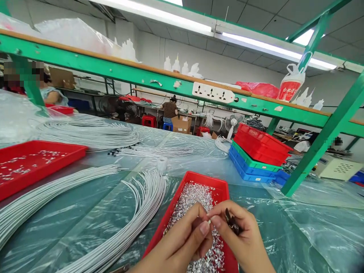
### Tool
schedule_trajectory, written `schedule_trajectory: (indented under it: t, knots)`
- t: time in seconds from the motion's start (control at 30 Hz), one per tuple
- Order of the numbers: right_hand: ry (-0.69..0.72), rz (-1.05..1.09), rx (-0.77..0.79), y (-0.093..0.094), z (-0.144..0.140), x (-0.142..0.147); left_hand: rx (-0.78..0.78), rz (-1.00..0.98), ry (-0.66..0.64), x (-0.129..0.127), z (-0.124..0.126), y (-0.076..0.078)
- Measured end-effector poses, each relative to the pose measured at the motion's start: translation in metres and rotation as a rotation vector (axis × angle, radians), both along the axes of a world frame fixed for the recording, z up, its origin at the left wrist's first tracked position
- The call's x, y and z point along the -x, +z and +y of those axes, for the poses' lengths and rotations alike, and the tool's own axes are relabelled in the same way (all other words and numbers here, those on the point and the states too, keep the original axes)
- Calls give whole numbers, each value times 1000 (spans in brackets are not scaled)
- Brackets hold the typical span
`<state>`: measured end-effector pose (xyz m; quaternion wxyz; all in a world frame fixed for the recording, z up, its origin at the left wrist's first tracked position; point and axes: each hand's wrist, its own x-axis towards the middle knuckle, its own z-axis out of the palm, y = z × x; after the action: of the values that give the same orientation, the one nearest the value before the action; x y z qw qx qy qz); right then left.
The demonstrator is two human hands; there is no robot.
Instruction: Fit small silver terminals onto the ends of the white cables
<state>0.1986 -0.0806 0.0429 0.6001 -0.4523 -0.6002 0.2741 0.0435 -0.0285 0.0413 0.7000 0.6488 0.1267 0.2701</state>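
My left hand (189, 237) and my right hand (241, 231) meet fingertip to fingertip over a red tray. Pinched between them is a small whitish piece (209, 221), too small to name. A dark, shiny tool (231, 222) is tucked in my right hand, between the index finger and the palm; its kind is mostly hidden. Below my hands the red tray (223, 185) holds a heap of small silvery metal parts (196, 195). Left of that tray, a curved bundle of white cables (145, 204) lies on the plastic-covered table.
Another red tray (57, 167) with small scattered pieces sits at the left, by more white cable bundles (88, 132). Stacked red, green and blue bins (256, 151) stand at the right near a green post (327, 136). A green shelf with a socket strip (212, 92) crosses above. People sit farther back.
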Motion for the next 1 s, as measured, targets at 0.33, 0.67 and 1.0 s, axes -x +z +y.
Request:
schedule_trajectory:
  t: [0.33, 0.67, 1.0]
  knots:
    - [5, 190, 87, -7, 11, 1, -92, 77, 179, 2, 14, 6]
    - [1, 156, 181, -15, 3, -1, -188, 54, 343, 5, 11, 10]
    - [-224, -17, 261, -10, -4, 12, -231, 60, 376, 7, 10, 12]
